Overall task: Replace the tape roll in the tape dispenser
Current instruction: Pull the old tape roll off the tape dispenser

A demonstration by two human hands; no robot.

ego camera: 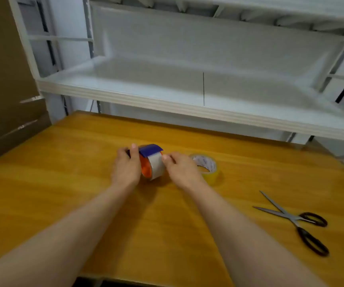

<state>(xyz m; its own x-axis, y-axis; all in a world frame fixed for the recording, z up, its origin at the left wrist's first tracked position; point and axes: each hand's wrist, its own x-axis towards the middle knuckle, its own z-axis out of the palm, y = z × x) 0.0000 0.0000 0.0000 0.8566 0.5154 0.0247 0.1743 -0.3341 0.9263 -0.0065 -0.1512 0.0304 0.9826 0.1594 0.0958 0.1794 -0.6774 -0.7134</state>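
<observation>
While the tape dispenser (150, 162) sat mid-tabletop (63, 172), left hand (125, 166) clasped its side | right hand (180, 167) pinched its roll's edge | yellow tape roll (207, 168) just right | scissors (297, 220) well apart

Left hand (126, 166), right hand (180, 168): both curled.

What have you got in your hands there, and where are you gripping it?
The tape dispenser, resting on the table. The left hand wraps its left side, thumb on top by the blue cover; the right hand pinches the roll's right edge.
</observation>
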